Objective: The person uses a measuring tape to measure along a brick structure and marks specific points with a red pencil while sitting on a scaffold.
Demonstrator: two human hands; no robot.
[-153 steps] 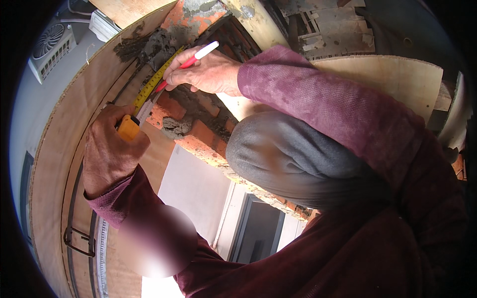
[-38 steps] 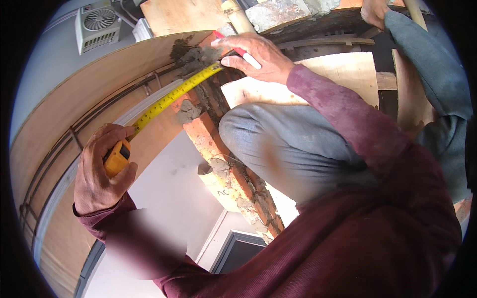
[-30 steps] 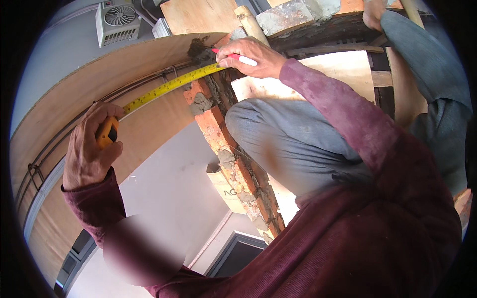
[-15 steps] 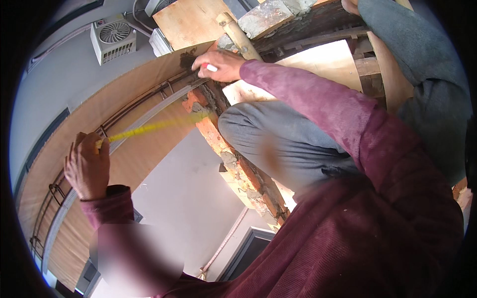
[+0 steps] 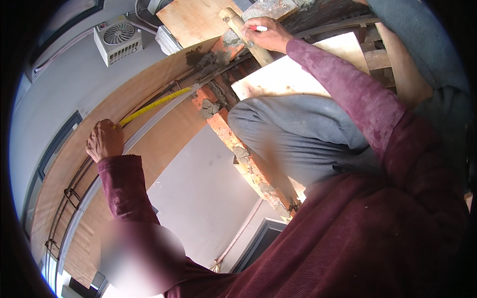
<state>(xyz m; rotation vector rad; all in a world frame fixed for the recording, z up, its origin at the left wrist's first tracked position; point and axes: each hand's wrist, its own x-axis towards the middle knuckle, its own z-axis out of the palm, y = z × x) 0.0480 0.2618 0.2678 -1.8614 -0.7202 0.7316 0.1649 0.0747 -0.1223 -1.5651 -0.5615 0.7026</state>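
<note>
My left hand (image 5: 106, 140) is closed on a tape measure, whose case is mostly hidden in the fingers. Its yellow blade (image 5: 156, 105) runs out to the right along the plywood board (image 5: 164, 74), above a pale metal strip (image 5: 161, 115). The blade's free end is close to the end of the brick wall (image 5: 223, 126). Farther right, my right hand (image 5: 266, 34) holds a red-and-white marker (image 5: 260, 28) between its fingers. That hand overlaps a round wooden pole (image 5: 256, 52); I cannot tell whether it touches it.
Thin steel bars (image 5: 74, 191) run along the plywood. A pale board (image 5: 298, 64) lies beside my bent knee (image 5: 293, 121). A plywood sheet (image 5: 196, 22) and a mortar-covered block (image 5: 271, 7) are at the top. An air-conditioner unit (image 5: 118, 37) hangs on the grey wall at upper left.
My right hand has moved right and up with the marker, from the plywood's end to the pole. My left hand has shifted up and right; the tape blade now lies closer along the plywood.
</note>
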